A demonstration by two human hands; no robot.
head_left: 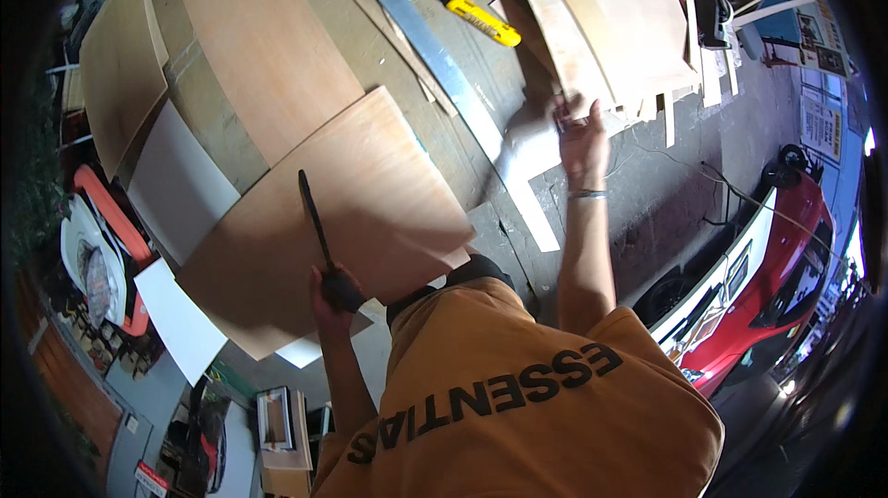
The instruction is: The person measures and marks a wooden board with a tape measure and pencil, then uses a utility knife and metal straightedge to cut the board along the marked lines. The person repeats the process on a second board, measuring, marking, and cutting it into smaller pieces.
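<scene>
My left hand [331, 302] is closed round the black handle of a handsaw [316, 225], its dark blade seen nearly edge-on and pointing away from me. The saw is over a broad plywood sheet [370, 174] in front of me. Out to the right, my right hand [583, 147] is at the near edge of a thin plywood sheet [535, 8], thumb and fingers closing on that edge; the fingertips are partly hidden. A yellow utility knife [481, 20] lies on the worktable, left of that sheet. Running between my hands is a long metal straightedge [435, 63].
More plywood panels [268, 45] and a pale sheet [180, 188] cover the left side. A thin wood strip [375, 22] lies beside the straightedge. At the right, a cable [740, 193] hangs near a red car [777, 285]. An orange-and-white machine [102, 248] stands at far left.
</scene>
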